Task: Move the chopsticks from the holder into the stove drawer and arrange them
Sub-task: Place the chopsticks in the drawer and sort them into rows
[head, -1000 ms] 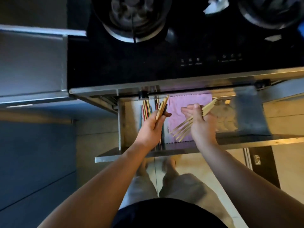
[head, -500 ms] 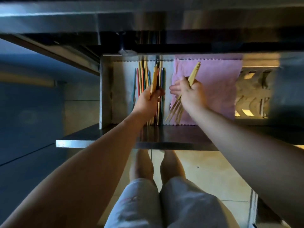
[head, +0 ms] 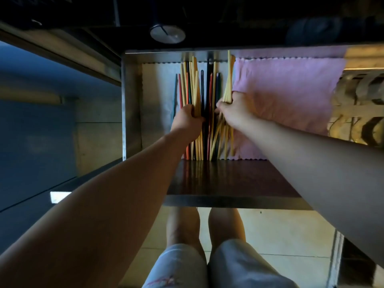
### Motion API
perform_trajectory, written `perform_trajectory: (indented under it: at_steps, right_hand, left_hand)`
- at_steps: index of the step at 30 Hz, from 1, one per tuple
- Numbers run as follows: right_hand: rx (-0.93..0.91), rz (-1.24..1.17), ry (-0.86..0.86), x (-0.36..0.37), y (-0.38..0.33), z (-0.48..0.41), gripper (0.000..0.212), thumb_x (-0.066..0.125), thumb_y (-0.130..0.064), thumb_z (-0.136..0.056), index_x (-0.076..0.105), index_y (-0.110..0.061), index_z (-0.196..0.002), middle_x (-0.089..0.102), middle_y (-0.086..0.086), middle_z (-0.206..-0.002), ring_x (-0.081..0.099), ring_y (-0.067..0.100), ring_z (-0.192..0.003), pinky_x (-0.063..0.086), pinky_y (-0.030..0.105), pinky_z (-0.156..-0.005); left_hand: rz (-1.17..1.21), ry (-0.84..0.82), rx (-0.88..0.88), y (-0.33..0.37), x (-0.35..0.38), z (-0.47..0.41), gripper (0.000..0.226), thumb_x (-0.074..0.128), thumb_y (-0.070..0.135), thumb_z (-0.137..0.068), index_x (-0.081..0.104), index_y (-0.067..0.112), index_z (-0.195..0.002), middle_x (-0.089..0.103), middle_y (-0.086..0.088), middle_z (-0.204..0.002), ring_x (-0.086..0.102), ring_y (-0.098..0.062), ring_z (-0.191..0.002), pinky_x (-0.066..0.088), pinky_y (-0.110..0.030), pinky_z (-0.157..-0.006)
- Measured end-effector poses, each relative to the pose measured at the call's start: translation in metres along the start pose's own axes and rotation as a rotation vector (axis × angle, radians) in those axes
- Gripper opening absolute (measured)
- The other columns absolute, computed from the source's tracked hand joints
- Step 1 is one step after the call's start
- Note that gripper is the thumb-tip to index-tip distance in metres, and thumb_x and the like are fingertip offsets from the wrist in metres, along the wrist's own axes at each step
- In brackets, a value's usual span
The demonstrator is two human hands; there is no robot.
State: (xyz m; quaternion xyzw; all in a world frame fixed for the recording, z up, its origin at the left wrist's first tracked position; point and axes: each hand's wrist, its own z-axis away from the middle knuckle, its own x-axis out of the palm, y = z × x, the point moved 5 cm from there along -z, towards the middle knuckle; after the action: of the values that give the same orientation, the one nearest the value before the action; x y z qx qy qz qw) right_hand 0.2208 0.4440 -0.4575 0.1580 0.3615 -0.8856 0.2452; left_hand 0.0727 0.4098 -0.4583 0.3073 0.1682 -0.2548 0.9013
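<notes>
Two hands: in the head view, your left hand [head: 188, 119] grips a bundle of pale wooden chopsticks [head: 195, 86] round the middle. Your right hand [head: 234, 110] clenches a second bundle [head: 228, 80], its near ends fanning toward you.
Place: both bundles are down in the open stove drawer [head: 124, 104], along the seam between the grey cloth [head: 155, 94] and the pink cloth [head: 291, 94]. The coloured chopsticks [head: 210, 94] lie lengthwise between your hands.
Handling: these are light, stiff, smooth sticks, and they will likely roll and splay if you let go all at once. Keep hold at mid-length and square the ends against the drawer's near wall.
Contact: in this dim light you cannot tell for sure whether the held sticks already rest on the drawer floor.
Change: half a second ago both bundles were tilted up above the row. Now they sit lower and almost parallel to it, and the right bundle has straightened.
</notes>
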Motion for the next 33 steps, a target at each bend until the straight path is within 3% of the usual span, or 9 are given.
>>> perform_trajectory:
  at_steps: [2,6,11,14,16,21,26,30,33]
  right_hand:
    - [0.036,0.114,-0.022,0.003,0.012,-0.003,0.021,0.058,-0.017,-0.093,0.060,-0.004,-0.109,0.064,0.016,-0.106,0.061,0.026,-0.090,0.041,0.024,-0.066]
    - [0.043,0.200,0.024,-0.006,0.029,-0.003,0.019,0.062,-0.013,-0.087,0.067,-0.010,-0.105,0.068,0.008,-0.109,0.062,0.025,-0.105,0.046,0.028,-0.090]
    - [-0.101,0.294,0.050,-0.019,0.037,0.016,0.018,0.059,-0.010,-0.086,0.061,-0.015,-0.103,0.068,0.005,-0.099,0.064,0.024,-0.095,0.048,0.028,-0.079]
    - [-0.278,0.379,-0.066,-0.013,0.035,0.030,0.021,0.057,-0.009,-0.089,0.058,-0.017,-0.108,0.062,0.003,-0.097,0.063,0.024,-0.089,0.054,0.038,-0.077]
    - [-0.341,0.419,-0.134,-0.007,0.032,0.035,0.026,0.057,-0.010,-0.091,0.057,-0.020,-0.114,0.060,0.005,-0.106,0.061,0.021,-0.091,0.055,0.040,-0.077]
    - [-0.342,0.467,-0.055,0.000,0.024,0.026,0.030,0.058,-0.018,-0.091,0.058,-0.022,-0.120,0.056,0.005,-0.115,0.060,0.022,-0.095,0.055,0.040,-0.079]
    - [-0.272,0.530,0.079,0.000,0.022,0.020,0.023,0.061,-0.022,-0.090,0.054,-0.018,-0.111,0.059,0.007,-0.110,0.061,0.024,-0.090,0.054,0.034,-0.071]
    - [-0.208,0.611,0.128,-0.015,0.031,0.020,0.031,0.060,-0.025,-0.091,0.049,-0.014,-0.118,0.057,0.010,-0.112,0.060,0.026,-0.087,0.039,0.028,-0.061]
    - [-0.146,0.552,0.097,-0.023,0.040,0.020,0.030,0.062,-0.028,-0.091,0.050,-0.013,-0.114,0.059,0.008,-0.101,0.057,0.023,-0.083,0.038,0.027,-0.062]
  left_hand:
    - [-0.066,0.027,0.013,-0.001,-0.003,0.000,0.016,0.061,0.016,-0.089,0.063,0.014,-0.104,0.066,-0.003,-0.089,0.063,-0.022,-0.081,0.053,-0.031,-0.067]
    - [-0.112,0.058,0.033,-0.001,-0.013,0.005,0.018,0.061,0.019,-0.088,0.064,0.018,-0.106,0.066,0.000,-0.093,0.062,-0.017,-0.082,0.044,-0.025,-0.064]
    - [-0.198,0.146,-0.033,-0.017,-0.030,0.007,0.033,0.065,0.015,-0.085,0.056,0.017,-0.117,0.059,-0.005,-0.108,0.056,-0.019,-0.089,0.045,-0.028,-0.065]
    - [-0.257,0.197,-0.054,-0.023,-0.037,0.006,0.044,0.070,0.023,-0.083,0.048,0.016,-0.120,0.049,-0.010,-0.121,0.055,-0.029,-0.104,0.054,-0.043,-0.086]
    - [-0.333,0.179,-0.010,-0.020,-0.033,0.006,0.052,0.072,0.028,-0.083,0.046,0.015,-0.126,0.048,-0.011,-0.124,0.055,-0.031,-0.109,0.053,-0.048,-0.091]
    - [-0.400,0.039,0.073,-0.006,-0.007,0.004,0.042,0.070,0.046,-0.083,0.054,0.017,-0.109,0.061,-0.003,-0.095,0.062,-0.022,-0.084,0.057,-0.041,-0.074]
    - [-0.382,0.057,-0.015,-0.007,-0.002,0.003,0.017,0.059,0.020,-0.091,0.054,0.013,-0.105,0.059,-0.007,-0.090,0.061,-0.027,-0.082,0.051,-0.037,-0.064]
    - [-0.278,0.021,-0.049,-0.008,-0.005,0.002,0.016,0.055,0.014,-0.088,0.060,0.009,-0.102,0.058,-0.005,-0.083,0.056,-0.018,-0.069,0.044,-0.028,-0.054]
    - [-0.205,0.047,-0.087,-0.012,-0.012,0.003,0.015,0.048,0.011,-0.089,0.055,0.011,-0.102,0.057,-0.002,-0.082,0.050,-0.011,-0.063,0.038,-0.020,-0.048]
